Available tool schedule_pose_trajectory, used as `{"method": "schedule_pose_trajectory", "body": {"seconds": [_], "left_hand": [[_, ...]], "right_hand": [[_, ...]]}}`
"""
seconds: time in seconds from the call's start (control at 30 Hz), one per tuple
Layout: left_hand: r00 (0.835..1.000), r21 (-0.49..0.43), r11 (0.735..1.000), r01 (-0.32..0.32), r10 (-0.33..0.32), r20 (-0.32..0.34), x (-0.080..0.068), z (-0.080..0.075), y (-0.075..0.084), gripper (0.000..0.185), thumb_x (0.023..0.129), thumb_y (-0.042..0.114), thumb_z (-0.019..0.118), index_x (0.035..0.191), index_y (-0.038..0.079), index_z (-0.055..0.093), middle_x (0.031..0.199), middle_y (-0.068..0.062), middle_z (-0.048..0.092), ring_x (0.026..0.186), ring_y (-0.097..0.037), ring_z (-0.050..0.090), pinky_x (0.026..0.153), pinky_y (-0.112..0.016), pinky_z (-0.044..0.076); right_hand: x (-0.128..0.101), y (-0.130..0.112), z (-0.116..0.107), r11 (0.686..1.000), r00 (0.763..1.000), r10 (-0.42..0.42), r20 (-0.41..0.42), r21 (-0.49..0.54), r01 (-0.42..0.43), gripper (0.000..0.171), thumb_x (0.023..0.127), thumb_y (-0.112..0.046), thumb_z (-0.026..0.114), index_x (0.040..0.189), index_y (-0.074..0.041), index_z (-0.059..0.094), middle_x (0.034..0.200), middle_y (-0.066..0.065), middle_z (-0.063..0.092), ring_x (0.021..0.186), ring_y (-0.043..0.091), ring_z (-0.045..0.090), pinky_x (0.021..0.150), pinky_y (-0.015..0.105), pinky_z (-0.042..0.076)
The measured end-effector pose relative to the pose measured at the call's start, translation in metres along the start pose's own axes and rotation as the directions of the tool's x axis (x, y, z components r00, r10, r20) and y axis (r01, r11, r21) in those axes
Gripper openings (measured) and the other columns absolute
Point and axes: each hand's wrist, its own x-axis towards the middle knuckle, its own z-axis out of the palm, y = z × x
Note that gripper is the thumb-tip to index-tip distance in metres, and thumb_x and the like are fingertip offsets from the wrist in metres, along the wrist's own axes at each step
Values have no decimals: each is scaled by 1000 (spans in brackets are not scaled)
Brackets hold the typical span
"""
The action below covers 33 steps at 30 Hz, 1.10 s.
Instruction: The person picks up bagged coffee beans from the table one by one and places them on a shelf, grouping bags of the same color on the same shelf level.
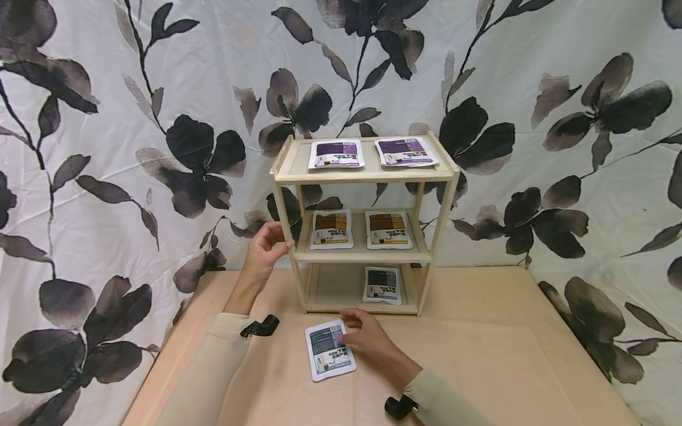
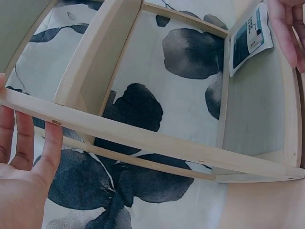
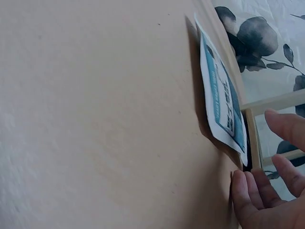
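My left hand holds the left front post of a small three-tier wooden rack; in the left wrist view the thumb tip lies on one side of the post and the fingers pass behind it. In front of the rack, a white pouch with a blue-grey label lies face up on the table. My right hand is at this pouch's right edge, thumb overlapping it in the head view. From the right wrist, the thumb stands apart from the pouch, and the other fingertips are close by its end.
Two spots of purple-labelled pouches occupy the top tier. Two brown-and-yellow pouches are on the middle tier. One blue-grey pouch lies at the right of the bottom tier. A floral cloth hangs behind the table.
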Motion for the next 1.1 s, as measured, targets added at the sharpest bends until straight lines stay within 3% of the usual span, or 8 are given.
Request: {"method": "schedule_pose_trajectory", "body": {"seconds": [0.2,0.37,0.5,0.73,0.87,0.93,1.1], "left_hand": [[1000,6,1000,-2,2,1,-1,-1,1,38,89,-6,70,124,-5,56,104,0,62,98,-17,59,77,-24,56],[1000,-6,1000,-8,8,-6,-2,0,1,36,88,-7,70,122,-2,58,104,-2,62,97,-17,59,76,-23,56],[1000,7,1000,-7,7,-5,-2,0,2,37,88,-6,70,123,-3,57,104,-1,63,98,-17,59,76,-23,55],[1000,7,1000,8,-8,-8,-2,-1,0,35,88,-6,70,121,1,59,105,-2,62,99,-17,59,77,-22,55],[1000,5,1000,13,-13,-2,-3,-1,0,36,89,-6,70,122,2,59,107,-3,62,100,-17,58,78,-23,55],[1000,3,1000,12,-12,1,-3,0,0,36,89,-6,70,123,1,58,107,-3,62,100,-18,58,78,-23,55],[1000,7,1000,5,-5,2,-2,0,2,38,89,-6,70,124,-3,56,107,-2,62,99,-17,59,77,-23,55]], "right_hand": [[-1,5,8,1000,1000,6,-19,-17,-6,67,79,-1,83,139,4,54,140,25,56,123,39,55,102,53,48],[0,7,15,994,1000,-15,-25,-113,12,70,78,-4,86,139,3,54,135,23,53,118,36,57,95,44,54],[2,10,22,981,998,-31,-63,-194,19,77,75,-12,90,141,2,52,131,18,52,113,29,56,93,39,52],[0,6,30,933,992,-63,-114,-361,17,88,69,-17,94,143,0,50,126,14,53,105,23,54,93,42,49],[1,2,31,925,994,-40,-99,-380,0,91,70,-15,94,147,-3,45,122,13,54,101,22,54,91,41,48],[1,0,29,930,996,-29,-81,-367,-3,93,71,-12,93,149,-4,43,123,15,55,103,24,55,93,43,48],[-1,-5,23,946,999,-41,-21,-323,32,90,74,-5,90,151,-6,44,144,21,52,130,37,52,112,55,40]]}}
